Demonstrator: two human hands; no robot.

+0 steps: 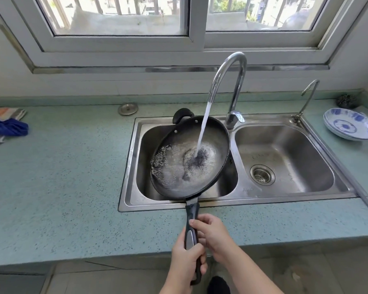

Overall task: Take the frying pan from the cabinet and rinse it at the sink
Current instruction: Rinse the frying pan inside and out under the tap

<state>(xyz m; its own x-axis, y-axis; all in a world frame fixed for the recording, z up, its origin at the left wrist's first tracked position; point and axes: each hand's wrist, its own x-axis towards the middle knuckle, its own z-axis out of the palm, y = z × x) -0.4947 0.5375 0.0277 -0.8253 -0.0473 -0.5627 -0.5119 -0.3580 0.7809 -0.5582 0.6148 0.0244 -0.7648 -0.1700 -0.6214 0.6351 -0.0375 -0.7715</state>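
Note:
A black frying pan (212,134) sits tilted over the left basin of a steel double sink (234,143). Its long handle reaches back over the counter's front edge. Water runs from the tall curved faucet (232,81) into the pan, pooling and foaming toward its lower left side. My left hand (186,262) grips the end of the handle. My right hand (210,232) wraps the handle just ahead of it, thumb on top.
The right basin (285,158) holds only a drain strainer. Blue-and-white plates (352,124) are stacked on the counter at the right, beside a small second tap (308,96). Cloths (6,124) lie at the far left. A window spans the back wall.

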